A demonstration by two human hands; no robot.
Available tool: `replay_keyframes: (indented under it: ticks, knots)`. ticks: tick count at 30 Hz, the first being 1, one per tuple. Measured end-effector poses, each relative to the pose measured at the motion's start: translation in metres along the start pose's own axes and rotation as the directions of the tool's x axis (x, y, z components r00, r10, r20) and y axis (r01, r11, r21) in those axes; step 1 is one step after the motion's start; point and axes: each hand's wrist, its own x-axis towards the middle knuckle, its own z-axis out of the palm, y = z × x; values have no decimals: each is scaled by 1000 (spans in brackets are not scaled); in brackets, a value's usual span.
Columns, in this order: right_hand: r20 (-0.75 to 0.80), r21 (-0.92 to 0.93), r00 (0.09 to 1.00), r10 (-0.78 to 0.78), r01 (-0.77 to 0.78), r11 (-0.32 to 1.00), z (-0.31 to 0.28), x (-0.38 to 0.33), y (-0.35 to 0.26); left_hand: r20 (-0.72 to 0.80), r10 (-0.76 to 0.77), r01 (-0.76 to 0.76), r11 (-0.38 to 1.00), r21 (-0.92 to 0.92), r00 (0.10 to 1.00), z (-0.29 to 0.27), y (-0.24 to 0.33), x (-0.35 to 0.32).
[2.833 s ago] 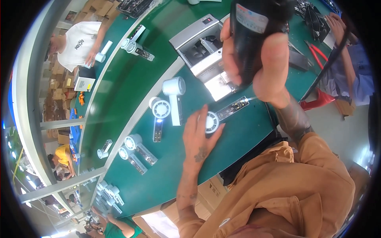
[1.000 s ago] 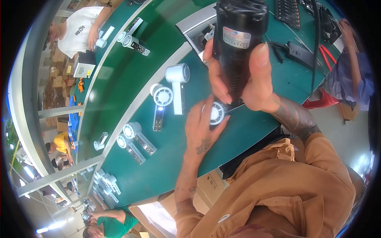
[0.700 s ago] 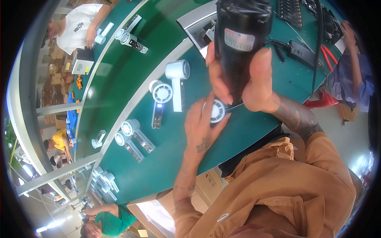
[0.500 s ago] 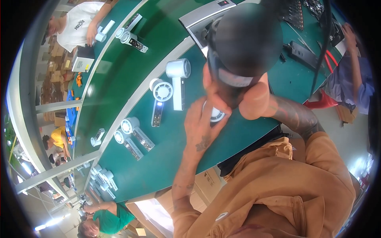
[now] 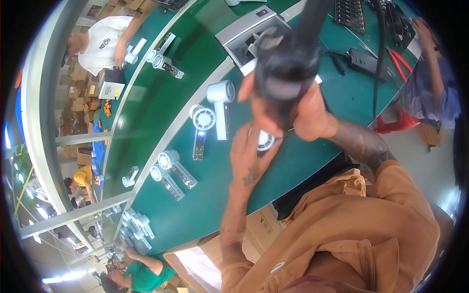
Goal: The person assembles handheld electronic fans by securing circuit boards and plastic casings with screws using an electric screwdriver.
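Note:
My right hand (image 5: 315, 117) is wrapped round a black electric screwdriver (image 5: 286, 73), whose body is blurred and stands upright over the work. Just beneath it, my left hand (image 5: 246, 154) grips a small handheld fan (image 5: 265, 140); only its round white grille shows between thumb and fingers. The tool's tip is hidden. To the left of my left hand lie a pale blue fan (image 5: 222, 112) and another fan (image 5: 203, 118) with its circuit board exposed and a light glowing. Two more opened fans (image 5: 177, 168) lie side by side nearer the left.
Behind the tool is a silver screw feeder box (image 5: 244, 36). A black power unit (image 5: 364, 61) and red-handled pliers (image 5: 400, 66) lie at the right. A green conveyor belt (image 5: 141, 97) curves past, carrying fans. Several fans (image 5: 137, 224) are heaped at the lower left. Co-workers sit around.
The screwdriver has tilted and shifted away from the camera, uncovering more of the feeder box. The whole view has shifted slightly. Both hands keep their holds.

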Motion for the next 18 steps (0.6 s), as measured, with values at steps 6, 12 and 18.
replay_keyframes:
  ticks: [6,12,18]
  knots:
    - [-299,75,950,89,-70,995,0,17,-17,24,-30,32,999,-43,999,-1,-1,2]
    - [-292,272,923,-250,330,904,-26,21,-33,34,-6,7,1000,-14,999,-5,3,0]
    - [-767,-5,461,-447,692,722,-59,60,-81,39,-23,24,999,-20,999,0,0,-1]
